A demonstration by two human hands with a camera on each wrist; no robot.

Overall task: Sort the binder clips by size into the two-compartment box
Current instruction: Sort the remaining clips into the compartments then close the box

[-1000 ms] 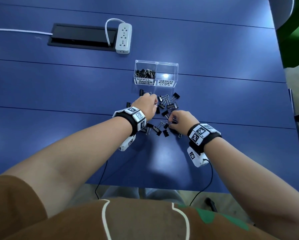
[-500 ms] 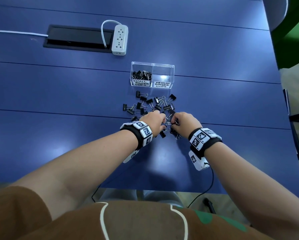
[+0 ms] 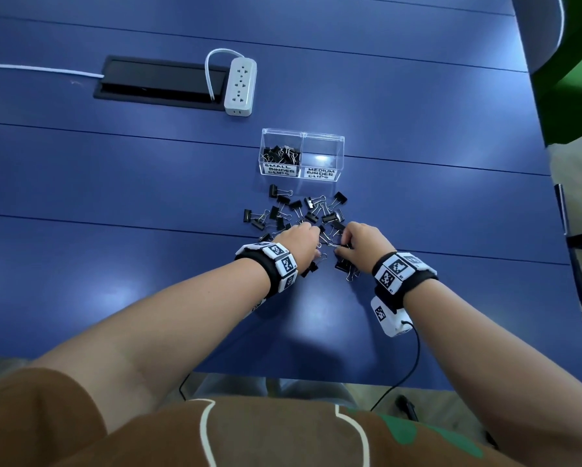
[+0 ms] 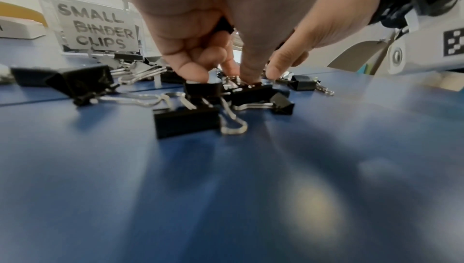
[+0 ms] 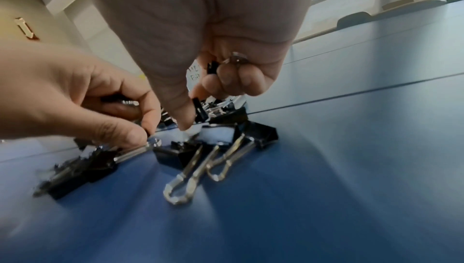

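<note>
Up close, both hands [image 5: 226, 64] – clips [image 5: 213, 66] palmed

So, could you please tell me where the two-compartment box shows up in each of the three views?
Head: the two-compartment box stands at upper centre, beyond the loose clips.
Left wrist: upper left, its "SMALL BINDER CLIPS" label facing the camera.
Right wrist: almost hidden; only a scrap of white label shows between the fingers of the right hand.
Shared landmark: the blue table.
</note>
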